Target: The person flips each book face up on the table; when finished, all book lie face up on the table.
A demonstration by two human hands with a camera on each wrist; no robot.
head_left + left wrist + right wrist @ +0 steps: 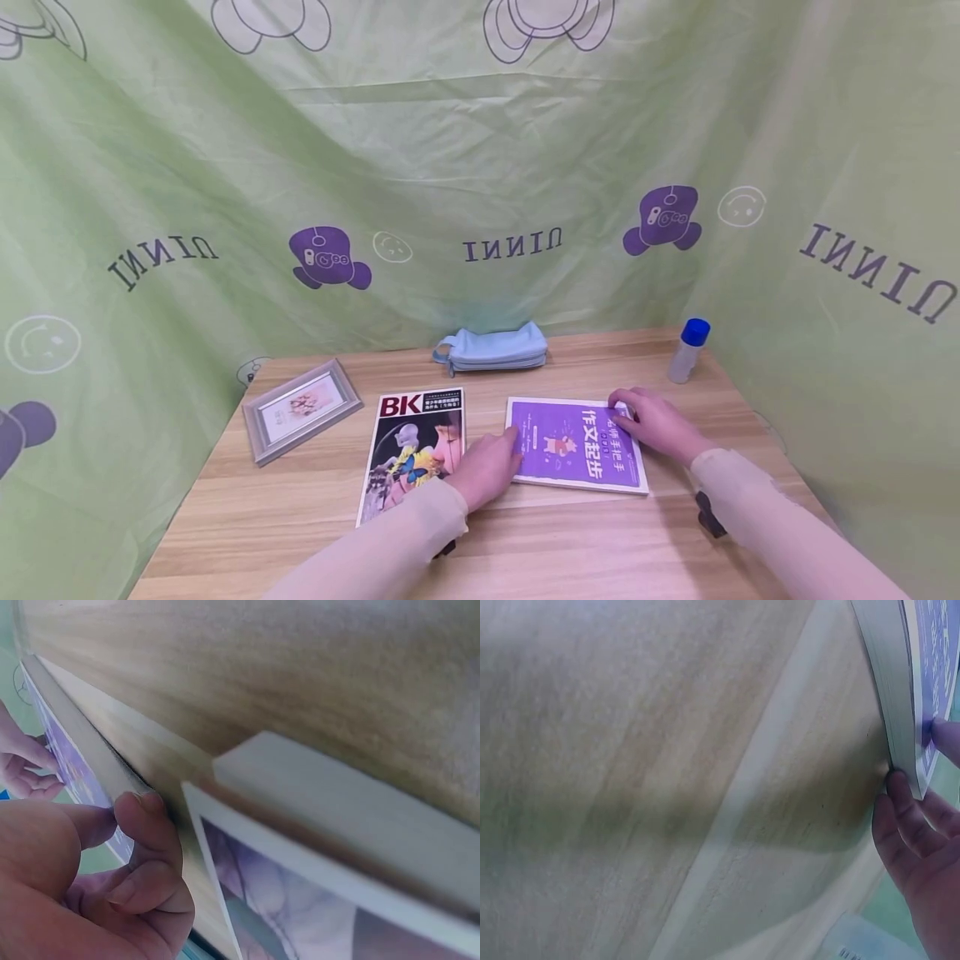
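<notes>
A purple book (536, 454) with a cartoon figure on its cover lies on the table, turned sideways. My left hand (487, 471) holds its left edge; in the left wrist view the thumb and curled fingers meet at the book's side. At the opposite edge, my right hand (663, 427) grips the book with the thumb on the cover. The right wrist view shows those fingertips (897, 784) at the lower side of the pages. Left of the purple book lies a second book (382, 446) marked BK, partly covered by my left hand and sleeve.
A grey picture frame (341, 408) lies at the table's left. At the back is a light blue pencil case (498, 346). A clear bottle with a blue cap (685, 358) stands at the back right. Green printed cloth (420, 150) hangs around the wooden table (225, 517).
</notes>
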